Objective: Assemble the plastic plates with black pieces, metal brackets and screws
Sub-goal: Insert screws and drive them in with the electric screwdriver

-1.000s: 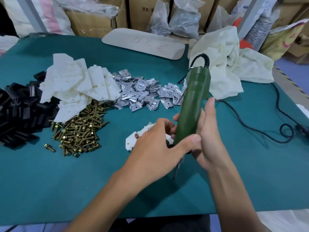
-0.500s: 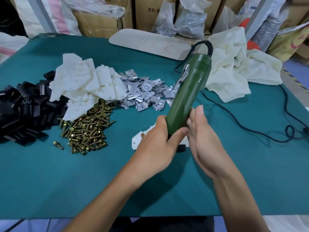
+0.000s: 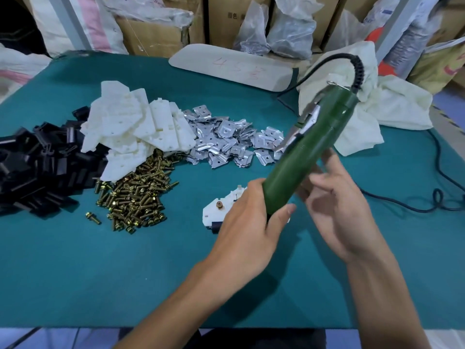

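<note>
My left hand grips the lower end of a green electric screwdriver, which tilts up to the right. My right hand is beside the tool with its fingers loosely spread and blurred, holding nothing. Under my left hand lies a white plastic plate with a brass screw in it and a black piece at its near edge. On the left of the table are heaps of white plates, black pieces, brass screws and metal brackets.
The green table carries a crumpled white cloth at the right and a white board at the back. The tool's black cable runs over the right side. Cardboard boxes and bags stand behind.
The screwdriver has tilted further to the right. My right hand has come off its body and opened, while my left hand keeps its hold on the lower end.
</note>
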